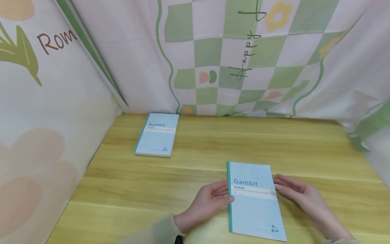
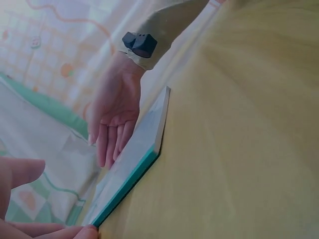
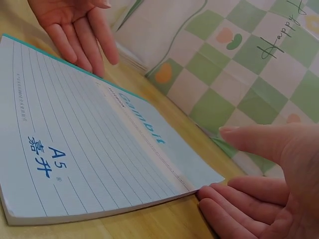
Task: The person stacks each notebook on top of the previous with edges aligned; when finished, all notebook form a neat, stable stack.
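Note:
A light blue "Gambit" notebook [image 1: 254,211] with a teal spine lies flat on the wooden table, its cover up. At its spine side is my left hand [image 1: 207,201], its fingertips touching the edge. In the left wrist view, that thumb stands raised, apart from the notebook [image 2: 132,154]. My right hand [image 1: 306,196] is at the opposite long edge. The right wrist view shows its fingertips [image 3: 207,194] against the page edge, with the thumb lifted above. Neither hand grips the notebook.
A second, similar Gambit notebook [image 1: 156,139] lies at the back left of the wooden table [image 1: 122,189]. Printed curtains hang behind the table, with a green checked panel [image 1: 208,51], and along its left side. A dark device [image 2: 142,45] sits on the right wrist.

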`<state>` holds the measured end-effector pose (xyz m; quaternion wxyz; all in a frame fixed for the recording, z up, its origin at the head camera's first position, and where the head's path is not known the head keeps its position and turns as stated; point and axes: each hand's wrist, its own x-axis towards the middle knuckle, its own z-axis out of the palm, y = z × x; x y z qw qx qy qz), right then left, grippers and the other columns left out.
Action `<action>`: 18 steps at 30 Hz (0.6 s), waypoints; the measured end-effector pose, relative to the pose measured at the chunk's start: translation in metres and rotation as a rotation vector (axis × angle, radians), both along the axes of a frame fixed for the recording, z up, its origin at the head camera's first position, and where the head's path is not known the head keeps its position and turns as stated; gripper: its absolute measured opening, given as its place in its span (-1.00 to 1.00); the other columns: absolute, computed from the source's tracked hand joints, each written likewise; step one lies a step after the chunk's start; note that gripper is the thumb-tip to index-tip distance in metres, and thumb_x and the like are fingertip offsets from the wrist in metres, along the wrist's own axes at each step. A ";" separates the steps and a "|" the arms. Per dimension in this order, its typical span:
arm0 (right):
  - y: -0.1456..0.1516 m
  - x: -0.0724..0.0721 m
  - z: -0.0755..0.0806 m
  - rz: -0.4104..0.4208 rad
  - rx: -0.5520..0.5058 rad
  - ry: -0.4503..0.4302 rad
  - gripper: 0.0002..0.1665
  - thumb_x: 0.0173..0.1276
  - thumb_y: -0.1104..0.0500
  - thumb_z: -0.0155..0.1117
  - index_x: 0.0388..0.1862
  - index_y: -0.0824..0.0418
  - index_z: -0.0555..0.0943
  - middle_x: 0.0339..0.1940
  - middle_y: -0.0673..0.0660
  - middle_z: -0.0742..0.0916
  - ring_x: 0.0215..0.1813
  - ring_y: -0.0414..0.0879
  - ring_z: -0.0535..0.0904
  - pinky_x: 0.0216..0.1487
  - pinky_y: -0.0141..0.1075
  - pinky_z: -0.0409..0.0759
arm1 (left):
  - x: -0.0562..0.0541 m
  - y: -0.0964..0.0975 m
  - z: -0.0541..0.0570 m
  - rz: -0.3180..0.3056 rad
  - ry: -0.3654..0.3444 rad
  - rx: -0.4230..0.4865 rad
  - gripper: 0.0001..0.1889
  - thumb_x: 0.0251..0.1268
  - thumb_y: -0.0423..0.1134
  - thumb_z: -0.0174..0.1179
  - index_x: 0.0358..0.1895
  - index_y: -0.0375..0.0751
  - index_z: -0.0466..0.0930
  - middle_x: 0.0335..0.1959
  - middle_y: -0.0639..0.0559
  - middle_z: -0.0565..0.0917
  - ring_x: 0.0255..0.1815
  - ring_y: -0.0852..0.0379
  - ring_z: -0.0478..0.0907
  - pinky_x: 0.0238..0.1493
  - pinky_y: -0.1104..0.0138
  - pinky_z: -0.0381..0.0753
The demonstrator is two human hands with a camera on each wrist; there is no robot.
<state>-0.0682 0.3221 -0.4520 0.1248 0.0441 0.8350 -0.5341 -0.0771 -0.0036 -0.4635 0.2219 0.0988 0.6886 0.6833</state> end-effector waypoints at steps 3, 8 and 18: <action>0.001 0.001 -0.002 -0.001 -0.024 0.016 -0.23 0.55 -0.03 0.25 0.54 0.36 0.29 0.31 0.03 0.64 0.19 -0.52 0.46 0.05 -0.68 0.37 | 0.001 0.003 0.001 0.054 -0.018 0.033 -0.34 0.34 -0.22 0.39 0.41 -0.44 0.38 0.27 -0.18 0.59 0.25 -0.02 0.57 0.17 0.32 0.59; 0.001 0.002 -0.001 -0.015 -0.021 -0.006 -0.22 0.55 -0.05 0.24 0.55 0.33 0.29 0.30 0.00 0.64 0.19 -0.55 0.44 0.05 -0.68 0.36 | -0.004 0.004 0.001 0.088 -0.019 0.047 -0.38 0.37 -0.27 0.35 0.41 -0.42 0.39 0.26 -0.16 0.61 0.21 -0.02 0.59 0.12 0.33 0.61; -0.001 0.004 0.001 -0.034 0.004 -0.044 -0.21 0.54 -0.13 0.23 0.56 0.26 0.31 0.28 -0.05 0.66 0.18 -0.63 0.37 0.00 -0.69 0.32 | -0.019 0.008 -0.004 0.075 -0.113 0.124 -0.50 0.36 -0.40 0.31 0.33 -0.47 0.47 0.06 -0.14 0.72 0.12 0.03 0.64 0.08 0.29 0.65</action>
